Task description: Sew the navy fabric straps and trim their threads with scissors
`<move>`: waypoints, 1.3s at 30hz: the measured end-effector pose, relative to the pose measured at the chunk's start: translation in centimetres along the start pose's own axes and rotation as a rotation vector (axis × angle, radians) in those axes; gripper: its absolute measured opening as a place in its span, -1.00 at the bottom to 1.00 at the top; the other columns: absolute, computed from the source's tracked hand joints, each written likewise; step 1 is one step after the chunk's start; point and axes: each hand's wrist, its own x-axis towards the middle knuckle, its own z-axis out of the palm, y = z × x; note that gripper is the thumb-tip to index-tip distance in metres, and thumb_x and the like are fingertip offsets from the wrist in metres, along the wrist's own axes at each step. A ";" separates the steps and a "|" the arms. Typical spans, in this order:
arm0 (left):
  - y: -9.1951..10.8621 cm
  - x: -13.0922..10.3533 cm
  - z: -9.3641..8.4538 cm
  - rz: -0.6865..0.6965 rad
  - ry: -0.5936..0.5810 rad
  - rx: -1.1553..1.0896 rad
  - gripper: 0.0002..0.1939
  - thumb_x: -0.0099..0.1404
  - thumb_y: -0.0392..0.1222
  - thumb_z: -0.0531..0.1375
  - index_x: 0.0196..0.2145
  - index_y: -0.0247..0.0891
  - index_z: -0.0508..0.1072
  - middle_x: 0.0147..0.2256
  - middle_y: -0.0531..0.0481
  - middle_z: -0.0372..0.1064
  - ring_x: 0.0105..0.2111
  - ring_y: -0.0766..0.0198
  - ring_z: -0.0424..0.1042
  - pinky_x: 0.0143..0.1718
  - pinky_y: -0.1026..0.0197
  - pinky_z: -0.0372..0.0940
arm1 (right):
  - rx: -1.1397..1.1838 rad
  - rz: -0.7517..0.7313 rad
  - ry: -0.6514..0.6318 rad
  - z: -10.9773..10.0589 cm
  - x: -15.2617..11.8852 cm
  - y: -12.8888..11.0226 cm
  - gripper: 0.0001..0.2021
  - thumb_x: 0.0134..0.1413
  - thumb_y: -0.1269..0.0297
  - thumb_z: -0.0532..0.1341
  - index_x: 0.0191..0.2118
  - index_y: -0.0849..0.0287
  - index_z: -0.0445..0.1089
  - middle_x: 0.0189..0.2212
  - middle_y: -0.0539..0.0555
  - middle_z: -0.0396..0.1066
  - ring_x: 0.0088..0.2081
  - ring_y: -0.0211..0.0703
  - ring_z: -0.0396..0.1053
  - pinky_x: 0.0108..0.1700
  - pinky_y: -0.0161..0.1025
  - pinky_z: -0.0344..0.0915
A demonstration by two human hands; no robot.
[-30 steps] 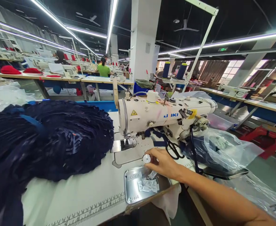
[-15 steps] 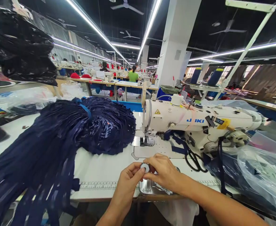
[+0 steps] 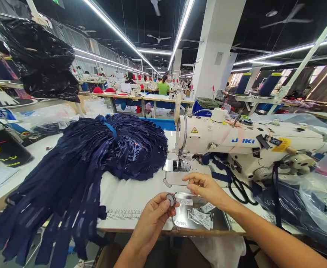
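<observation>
My left hand pinches a small round metal bobbin case with a pale disc face, above the table's front edge. To its right, my right hand is raised over a metal tray. Its thumb and a finger come together; anything thin between them is too fine to see. White printed labels lie in the tray, and another label lies near its back left. Behind my hands stands a white sewing machine, its shiny needle plate facing me.
A big bundle of navy fabric strips, tied with a blue band, covers the left side and hangs over the edge. Black scissors lie under the machine arm. Clear plastic bags sit at right. A person in green is far off.
My right hand has left the bobbin case and moved up and right, uncovering the tray and labels. My left hand keeps hold of the case. The view has turned slightly left.
</observation>
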 end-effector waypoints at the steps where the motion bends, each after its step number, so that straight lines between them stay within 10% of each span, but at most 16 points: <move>1: 0.0 0.0 0.0 0.008 0.006 0.004 -0.77 -0.04 -0.18 0.31 -0.41 -0.35 0.46 -0.49 -0.03 0.41 -0.55 0.45 0.26 -0.43 0.38 0.19 | -0.053 -0.026 0.047 0.1 -0.1 0.0 -0.80 -0.05 0.25 0.13 -0.25 0.17 0.33 -0.49 -0.01 0.29 -0.41 -0.21 0.27 -0.37 -0.26 0.21; 6: 0.0 0.1 0.0 0.078 0.122 0.020 -0.80 -0.05 -0.21 0.32 -0.44 -0.34 0.46 -0.44 -0.03 0.44 -0.51 0.40 0.34 -0.37 0.35 0.23 | -0.244 -0.198 0.251 1.4 -1.0 -1.0 -0.92 -0.01 0.34 0.10 -0.34 0.11 0.30 -0.19 0.09 0.27 -0.08 -0.07 0.21 -0.04 -0.08 0.12; 26: -1.6 1.3 1.9 0.262 0.268 -0.165 -0.76 -0.11 -0.26 0.34 -0.39 -0.32 0.51 -0.36 -0.05 0.48 -0.32 0.31 0.42 -0.21 0.33 0.31 | -0.533 -0.525 0.408 4.7 -0.6 -0.1 -0.87 0.01 0.52 0.08 -0.37 0.12 0.23 -0.28 0.04 0.27 -0.20 -0.17 0.27 0.11 0.09 -0.16; 39: -0.7 0.9 1.2 0.101 0.142 -0.284 -0.73 -0.13 -0.24 0.37 -0.40 -0.32 0.48 -0.34 -0.05 0.47 -0.33 0.27 0.44 -0.10 0.21 0.25 | 0.031 -0.228 0.239 4.6 -0.3 -0.6 -0.92 -0.01 0.37 0.15 -0.47 0.12 0.24 -0.30 0.02 0.22 -0.19 -0.16 0.22 -0.11 -0.19 0.15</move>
